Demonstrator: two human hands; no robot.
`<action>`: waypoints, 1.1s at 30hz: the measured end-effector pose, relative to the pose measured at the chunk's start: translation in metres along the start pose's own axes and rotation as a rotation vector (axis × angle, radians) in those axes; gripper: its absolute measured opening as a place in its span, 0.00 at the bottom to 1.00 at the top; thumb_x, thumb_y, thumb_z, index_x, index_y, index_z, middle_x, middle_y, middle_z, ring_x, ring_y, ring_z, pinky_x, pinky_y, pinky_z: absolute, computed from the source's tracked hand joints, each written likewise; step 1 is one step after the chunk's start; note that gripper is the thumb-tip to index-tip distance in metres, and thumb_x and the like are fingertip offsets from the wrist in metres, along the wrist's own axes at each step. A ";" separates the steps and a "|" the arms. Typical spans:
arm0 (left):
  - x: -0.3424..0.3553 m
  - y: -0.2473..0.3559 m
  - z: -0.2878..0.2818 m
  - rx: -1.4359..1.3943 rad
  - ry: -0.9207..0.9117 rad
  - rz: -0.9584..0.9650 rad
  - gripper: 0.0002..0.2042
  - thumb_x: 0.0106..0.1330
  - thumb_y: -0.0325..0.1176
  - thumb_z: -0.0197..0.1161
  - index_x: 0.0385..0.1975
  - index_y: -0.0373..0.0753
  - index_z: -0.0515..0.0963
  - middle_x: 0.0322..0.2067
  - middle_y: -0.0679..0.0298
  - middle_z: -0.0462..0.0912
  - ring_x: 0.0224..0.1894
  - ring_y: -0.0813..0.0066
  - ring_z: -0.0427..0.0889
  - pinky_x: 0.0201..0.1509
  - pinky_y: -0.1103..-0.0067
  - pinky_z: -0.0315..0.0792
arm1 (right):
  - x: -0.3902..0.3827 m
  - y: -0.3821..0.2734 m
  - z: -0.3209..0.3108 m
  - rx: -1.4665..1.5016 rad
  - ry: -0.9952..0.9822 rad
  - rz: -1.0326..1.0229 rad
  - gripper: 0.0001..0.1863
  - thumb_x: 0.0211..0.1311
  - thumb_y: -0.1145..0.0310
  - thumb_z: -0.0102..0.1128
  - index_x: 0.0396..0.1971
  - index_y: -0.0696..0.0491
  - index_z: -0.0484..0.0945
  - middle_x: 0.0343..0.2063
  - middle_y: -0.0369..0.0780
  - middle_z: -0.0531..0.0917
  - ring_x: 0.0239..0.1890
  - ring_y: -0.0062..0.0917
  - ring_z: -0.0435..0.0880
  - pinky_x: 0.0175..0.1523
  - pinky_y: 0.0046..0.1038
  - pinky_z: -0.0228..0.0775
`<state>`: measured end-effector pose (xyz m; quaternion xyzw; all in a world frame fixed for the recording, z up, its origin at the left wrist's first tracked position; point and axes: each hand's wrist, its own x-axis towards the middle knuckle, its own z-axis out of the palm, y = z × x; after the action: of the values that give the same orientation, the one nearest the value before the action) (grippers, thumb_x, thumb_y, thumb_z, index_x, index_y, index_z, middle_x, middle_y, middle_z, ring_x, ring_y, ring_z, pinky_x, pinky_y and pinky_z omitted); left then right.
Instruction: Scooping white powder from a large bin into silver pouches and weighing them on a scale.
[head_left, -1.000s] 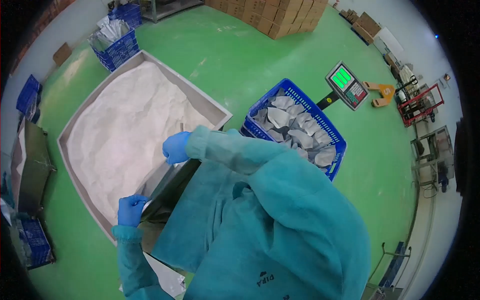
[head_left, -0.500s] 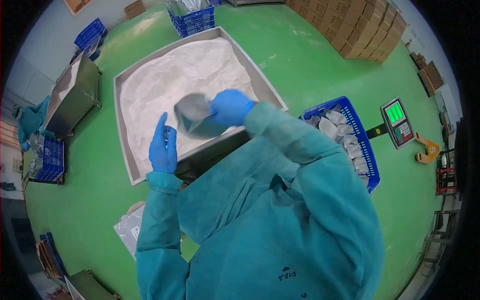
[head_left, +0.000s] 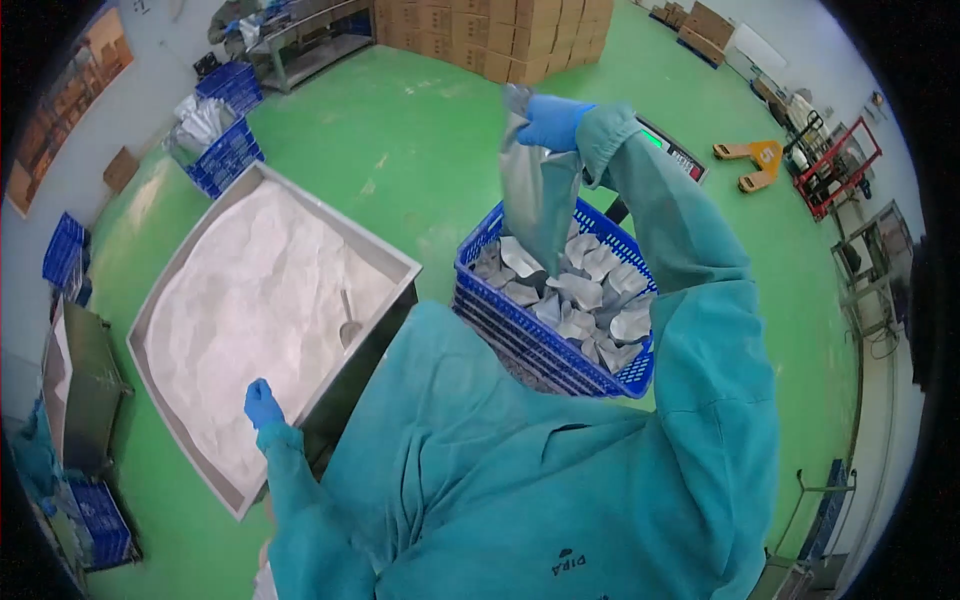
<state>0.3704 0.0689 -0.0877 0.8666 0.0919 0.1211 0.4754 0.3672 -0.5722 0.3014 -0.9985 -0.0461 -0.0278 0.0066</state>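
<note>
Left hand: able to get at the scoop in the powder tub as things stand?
Probably yes: the scoop lies uncovered on the powder, and nothing visible blocks the way from the left hand, which shows against the same tub.

Even, fairly bright light puts a pale sheen on the green floor (head_left: pixel 420 130), while fisheye distortion bows the right-hand wall (head_left: pixel 882 440) toward black corners.

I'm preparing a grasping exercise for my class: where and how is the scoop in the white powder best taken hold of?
Probably by the thin handle of the scoop, from above, over the near edge of the tray. The handle is narrow and visible, pointing toward the picture's top, while the rounded bowl meets the powder.
</note>
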 end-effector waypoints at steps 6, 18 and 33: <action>-0.045 0.062 -0.017 0.164 0.114 -0.001 0.16 0.61 0.42 0.57 0.25 0.32 0.76 0.12 0.62 0.72 0.16 0.80 0.65 0.20 0.74 0.60 | 0.036 0.120 0.080 -0.587 -0.300 -0.043 0.10 0.50 0.67 0.54 0.30 0.50 0.82 0.35 0.44 0.81 0.39 0.36 0.80 0.42 0.33 0.73; -0.084 0.110 -0.012 0.450 -0.039 0.210 0.11 0.59 0.30 0.58 0.41 0.36 0.75 0.30 0.63 0.73 0.28 0.72 0.69 0.32 0.76 0.64 | 0.090 0.181 0.287 0.021 -0.389 0.631 0.31 0.59 0.43 0.40 0.44 0.56 0.75 0.46 0.49 0.76 0.49 0.42 0.75 0.54 0.36 0.65; -0.125 0.268 0.134 -1.172 -0.283 -0.559 0.32 0.65 0.58 0.38 0.62 0.41 0.54 0.60 0.56 0.59 0.60 0.59 0.60 0.61 0.61 0.56 | -0.054 -0.186 0.188 1.176 0.315 -0.215 0.22 0.57 0.58 0.54 0.51 0.52 0.70 0.53 0.45 0.70 0.58 0.38 0.65 0.60 0.34 0.58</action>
<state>0.3031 -0.2153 0.0536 0.4158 0.1688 -0.0916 0.8890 0.3068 -0.3889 0.1124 -0.8014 -0.1523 -0.1454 0.5599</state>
